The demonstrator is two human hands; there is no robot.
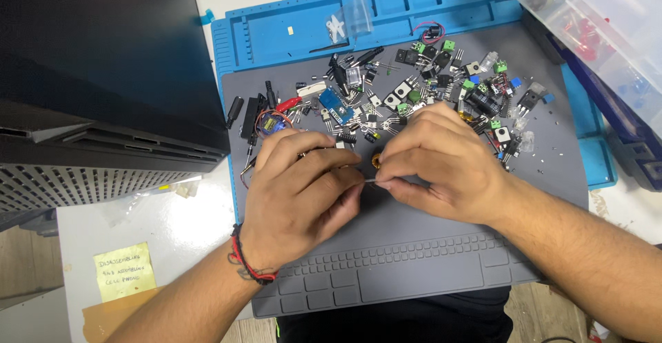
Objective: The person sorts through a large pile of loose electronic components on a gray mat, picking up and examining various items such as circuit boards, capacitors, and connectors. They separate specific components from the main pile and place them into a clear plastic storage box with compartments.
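Observation:
My left hand and my right hand meet fingertip to fingertip over the grey silicone work mat. Between them they pinch a small copper-coloured coil component with thin wire leads sticking out. A red and black cord bracelet circles my left wrist. Just beyond my hands lies a pile of several small electronic parts: black transistors, green terminal blocks, a blue circuit board and loose wires.
A blue compartment tray borders the mat at the back. A large black device stands at the left. A clear parts organiser box sits at the upper right. A yellow sticky note lies on the white table.

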